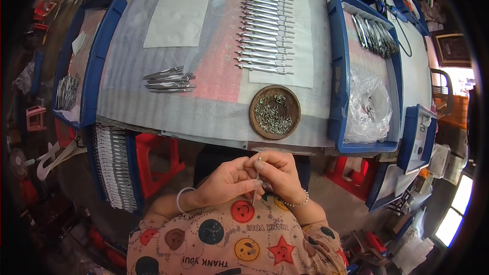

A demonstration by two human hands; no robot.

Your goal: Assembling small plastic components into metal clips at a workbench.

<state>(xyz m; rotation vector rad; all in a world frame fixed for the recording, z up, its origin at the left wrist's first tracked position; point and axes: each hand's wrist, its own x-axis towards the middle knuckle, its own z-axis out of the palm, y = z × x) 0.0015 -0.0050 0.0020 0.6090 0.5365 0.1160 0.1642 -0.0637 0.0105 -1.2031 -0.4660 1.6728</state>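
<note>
Over my lap, in front of the table edge, both hands meet around one slim silver metal piece (254, 196). My left hand (228, 180) is closed, its fingers bent about the piece, whose lower end points down toward my patterned garment. My right hand (279, 175) pinches at the upper end, where a small bright tip shows between thumb and forefinger. The fingers hide the middle of the piece. Just beyond my hands, a round brown bowl (253, 120) on the table holds many small metal pins (274, 115).
A long row of silver metal tools (266, 35) lies on white paper. Left of it is a small pile of flat metal pieces (170, 80). Blue trays (338, 97) with metal parts and plastic bags flank the table. Red stools (159, 165) stand beneath.
</note>
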